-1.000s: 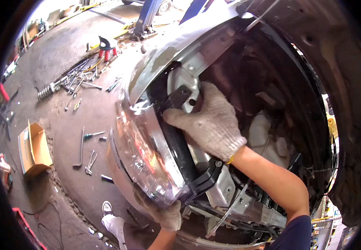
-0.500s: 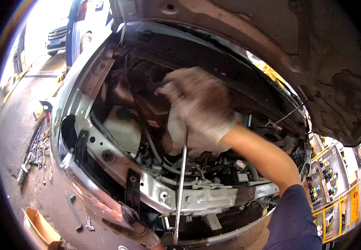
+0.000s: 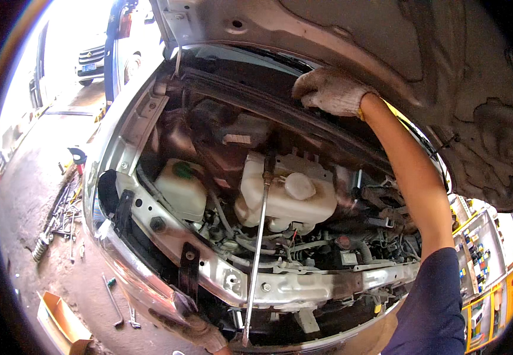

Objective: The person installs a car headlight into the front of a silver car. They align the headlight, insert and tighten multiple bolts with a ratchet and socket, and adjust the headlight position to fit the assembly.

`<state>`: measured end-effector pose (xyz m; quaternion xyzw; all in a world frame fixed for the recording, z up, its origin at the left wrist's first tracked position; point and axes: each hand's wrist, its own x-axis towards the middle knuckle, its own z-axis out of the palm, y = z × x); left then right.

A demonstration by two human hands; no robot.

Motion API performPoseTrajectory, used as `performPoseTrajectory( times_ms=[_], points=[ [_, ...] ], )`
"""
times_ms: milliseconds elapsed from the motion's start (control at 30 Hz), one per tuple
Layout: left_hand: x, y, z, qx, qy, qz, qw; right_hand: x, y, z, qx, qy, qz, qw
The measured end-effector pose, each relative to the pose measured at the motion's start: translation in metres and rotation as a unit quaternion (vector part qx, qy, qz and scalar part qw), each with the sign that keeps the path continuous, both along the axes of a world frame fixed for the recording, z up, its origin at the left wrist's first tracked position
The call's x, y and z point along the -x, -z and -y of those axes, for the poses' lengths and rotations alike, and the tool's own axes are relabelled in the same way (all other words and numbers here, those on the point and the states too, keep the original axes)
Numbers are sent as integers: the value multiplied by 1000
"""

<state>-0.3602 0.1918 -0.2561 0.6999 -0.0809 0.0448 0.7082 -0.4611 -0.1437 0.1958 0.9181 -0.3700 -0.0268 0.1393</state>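
Observation:
My right hand [image 3: 333, 93], in a pale knit glove, is raised at the underside of the hood [image 3: 386, 53]. Its fingers curl together; whether anything is in them is hidden. My gloved left hand [image 3: 204, 336] is low at the front, on the car's bumper [image 3: 150, 302]. Dim and partly lost against it, its fingers seem to lie stretched along the surface. Between the hands a long metal rod [image 3: 256, 254] with a dark upper end leans over the front crossmember [image 3: 303, 287], held by neither hand. Behind the rod sits a whitish plastic reservoir [image 3: 321, 204] with a round cap.
A second white reservoir [image 3: 179, 192] with a green cap stands left in the engine bay. Hand tools [image 3: 64, 219] and a cardboard box [image 3: 61, 328] lie on the left floor. Shelving [image 3: 478, 266] with small items stands at right; a parked vehicle [image 3: 92, 62] is beyond.
My right hand has moved up and right, from over the reservoir and beside the rod's upper end to the hood. The rod now stands on its own. My left hand has stayed low at the bumper.

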Motion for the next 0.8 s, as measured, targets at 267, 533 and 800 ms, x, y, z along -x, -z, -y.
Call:
performPoseTrajectory(
  times_ms=[267, 533, 800],
  points=[
    [-2, -9, -5, -96, -15, 104, 990, 4, -2, 5, -75, -61, 4, 995],
    [1, -39, 1, -72, 6, 11, 997, 15, 1, 12, -33, -134, -30, 990],
    [7, -8, 0, -8, 22, 42, 999, 29, -3, 17, -120, -131, 100, 979]
  ],
)
